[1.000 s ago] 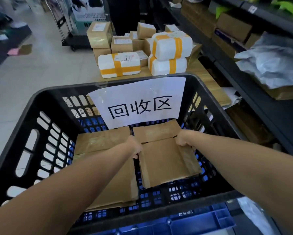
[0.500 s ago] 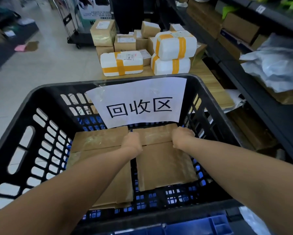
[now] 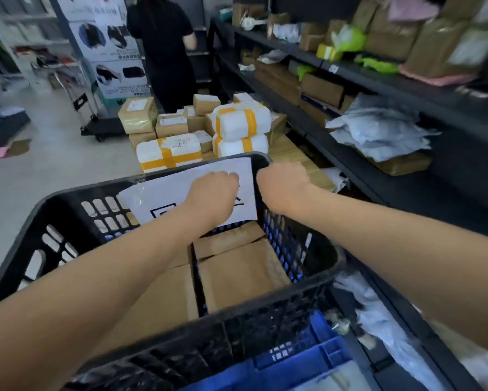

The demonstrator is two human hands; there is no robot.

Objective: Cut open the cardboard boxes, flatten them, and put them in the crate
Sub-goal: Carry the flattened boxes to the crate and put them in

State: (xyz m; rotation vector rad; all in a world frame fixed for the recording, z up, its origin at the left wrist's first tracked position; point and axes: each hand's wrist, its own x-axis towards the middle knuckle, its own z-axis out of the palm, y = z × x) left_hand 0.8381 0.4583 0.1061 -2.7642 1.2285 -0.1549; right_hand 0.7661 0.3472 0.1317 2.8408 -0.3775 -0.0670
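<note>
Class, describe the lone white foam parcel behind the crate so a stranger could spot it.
Find the big black crate with the paper sign. Directly behind its far rim lies a white foam parcel crossed with orange tape. It lies alone, left of two similar parcels stacked together; the rest are brown boxes.

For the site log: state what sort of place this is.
Probably a parcel depot or stockroom. Taped parcels are stacked beyond the black crate, dark shelving on the right is packed with cardboard boxes and grey mailer bags, and a hand trolley stands nearby.
</note>
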